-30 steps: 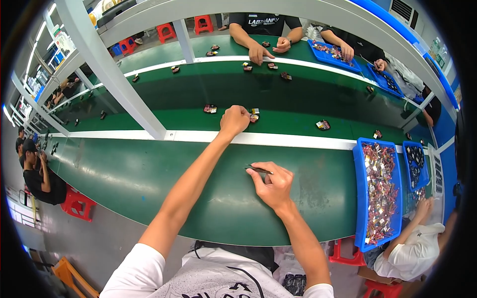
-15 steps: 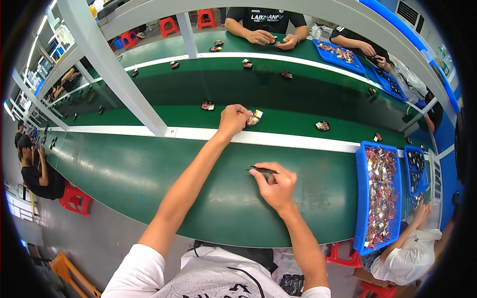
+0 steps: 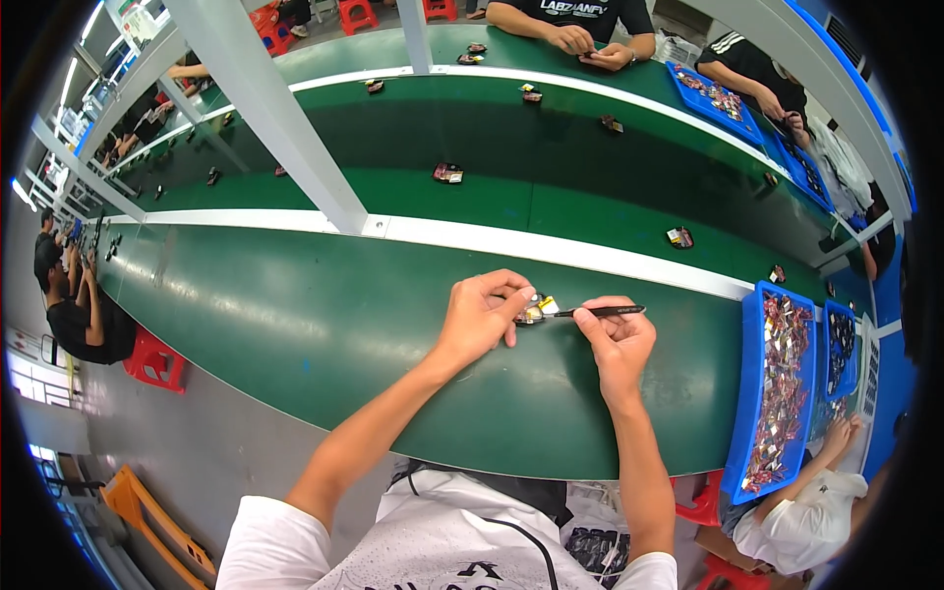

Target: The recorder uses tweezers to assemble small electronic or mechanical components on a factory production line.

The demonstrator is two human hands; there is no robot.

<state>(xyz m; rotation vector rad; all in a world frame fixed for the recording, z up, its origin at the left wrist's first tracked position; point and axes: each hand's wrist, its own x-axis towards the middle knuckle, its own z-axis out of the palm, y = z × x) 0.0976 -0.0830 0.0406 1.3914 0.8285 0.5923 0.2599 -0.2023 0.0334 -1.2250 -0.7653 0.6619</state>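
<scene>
Over the middle of the green bench (image 3: 295, 315), the left hand (image 3: 486, 317) has its grip clamped on a small dark part (image 3: 532, 313) with yellow and white patches, pinched at its left side. From the right, the right hand (image 3: 619, 346) has its grip closed around black tweezers (image 3: 621, 311), whose tip meets the part's right side; whether the tweezers' points pinch anything is too small to tell, and so is whether the part touches the bench. Beyond the hands runs a white rail (image 3: 462, 239), with a grey post (image 3: 270, 118) rising from it. Past the rail, a green belt (image 3: 570, 206) carries similar pieces, set well apart. Near the bench's right end lies a long blue tray (image 3: 749, 393) full of reddish and white bits, and just beside it a smaller blue tray (image 3: 841, 382) holds dark ones. Across the belt, a co-worker in black (image 3: 595, 12) handles a small item with both hands.
</scene>
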